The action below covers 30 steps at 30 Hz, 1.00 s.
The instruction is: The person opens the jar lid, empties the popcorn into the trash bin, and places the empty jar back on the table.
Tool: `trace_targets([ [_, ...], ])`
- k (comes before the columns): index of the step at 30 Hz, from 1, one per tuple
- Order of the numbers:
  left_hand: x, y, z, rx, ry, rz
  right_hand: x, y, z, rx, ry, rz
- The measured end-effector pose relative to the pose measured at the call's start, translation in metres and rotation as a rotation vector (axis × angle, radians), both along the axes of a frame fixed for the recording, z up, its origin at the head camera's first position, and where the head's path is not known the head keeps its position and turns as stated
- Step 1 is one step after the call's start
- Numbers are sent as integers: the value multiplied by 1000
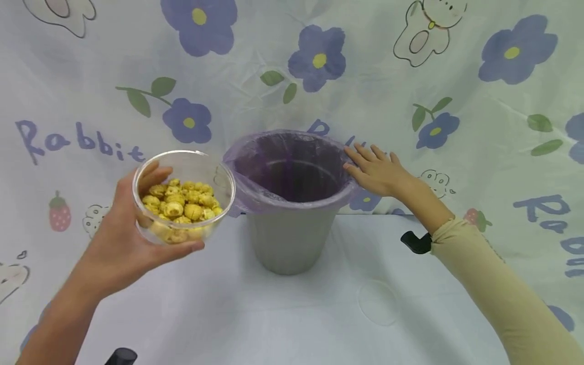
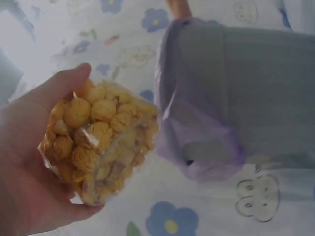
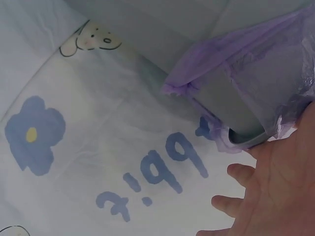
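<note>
My left hand (image 1: pixel 120 243) grips a clear plastic cup (image 1: pixel 219 175) from its outer side, thumb below and fingers around the back. Yellow popcorn (image 1: pixel 182 203) fills the lower part of the cup, which is tilted so its mouth faces the head camera. Right of the cup stands a grey trash can (image 1: pixel 292 243) with a purple bag (image 1: pixel 255 190) folded over its rim. My right hand (image 1: pixel 380 172) rests at the can's right rim with fingers spread and straight. In the right wrist view, the bag (image 3: pixel 211 64) hangs loose beside that hand.
A round clear lid (image 1: pixel 377 302) lies on the white table (image 1: pixel 283 319), front right of the can. Behind hangs a cloth (image 1: pixel 255 30) printed with blue flowers. Black camera parts show by the right sleeve (image 1: pixel 474 263) and at the bottom left.
</note>
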<state>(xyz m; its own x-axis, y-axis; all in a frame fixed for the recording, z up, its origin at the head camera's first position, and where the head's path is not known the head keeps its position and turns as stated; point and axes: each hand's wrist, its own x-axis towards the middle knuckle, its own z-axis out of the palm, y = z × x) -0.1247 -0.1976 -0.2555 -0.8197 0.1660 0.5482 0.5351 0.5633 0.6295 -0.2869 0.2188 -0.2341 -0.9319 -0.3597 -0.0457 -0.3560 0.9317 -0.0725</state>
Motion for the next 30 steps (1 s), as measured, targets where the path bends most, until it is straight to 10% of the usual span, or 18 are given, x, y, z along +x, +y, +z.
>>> trace_targets([
  [12,-63,16,57,-225,90,56,-1,1,-1,3,-3,-2],
  [23,-123,30,67,-451,338,96,-2,1,-2,-13,-13,-14],
  [30,-141,35,64,-528,372,94,-2,0,-3,-21,-13,-7],
])
